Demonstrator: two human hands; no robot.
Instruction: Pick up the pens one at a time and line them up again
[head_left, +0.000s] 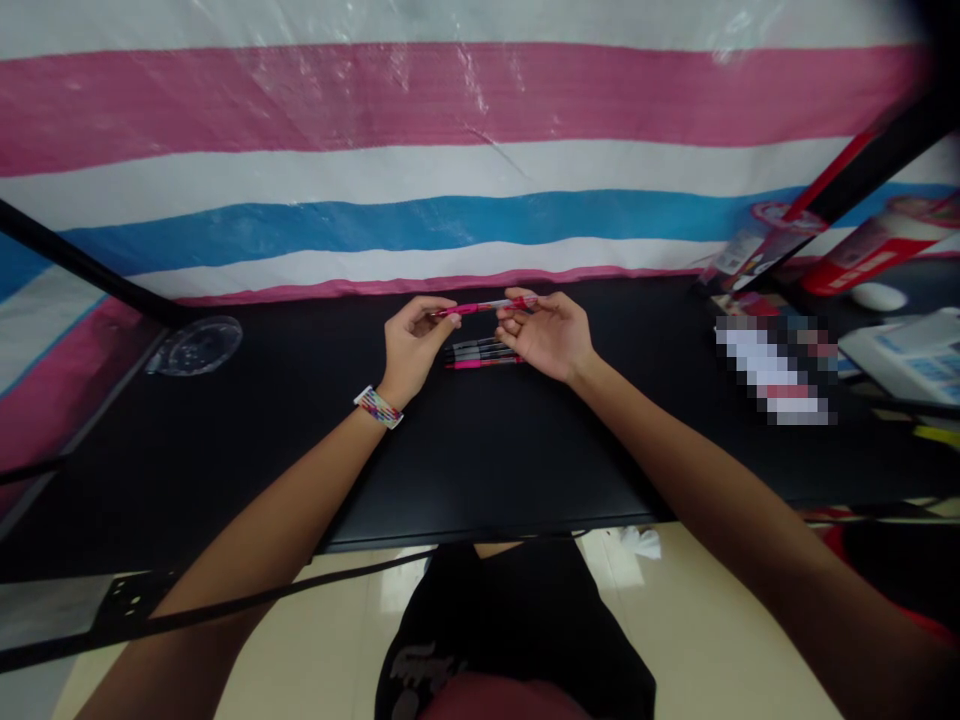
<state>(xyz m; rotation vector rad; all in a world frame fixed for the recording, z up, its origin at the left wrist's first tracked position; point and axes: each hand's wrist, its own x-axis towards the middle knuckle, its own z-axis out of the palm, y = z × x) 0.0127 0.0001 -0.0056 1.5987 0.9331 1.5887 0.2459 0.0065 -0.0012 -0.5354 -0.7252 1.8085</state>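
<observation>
A pink pen (484, 306) is held level above the black table, one end in each hand. My left hand (416, 340) pinches its left end between thumb and fingertips. At the other end, my right hand (551, 330) has thumb and fingers closed around the pen, palm partly turned up. Just below and behind the hands, several pens (480, 353) lie side by side on the table. Most of these look black or grey, and the nearest has a pink end. My right hand hides their right ends.
On the left of the black table (450, 460) sits a clear plastic lid or dish (201, 346). To the right stand a cup with a red straw (769, 240) and a red-and-white cup (874, 250), near a white device (911, 350). A striped plastic sheet (420, 215) hangs behind.
</observation>
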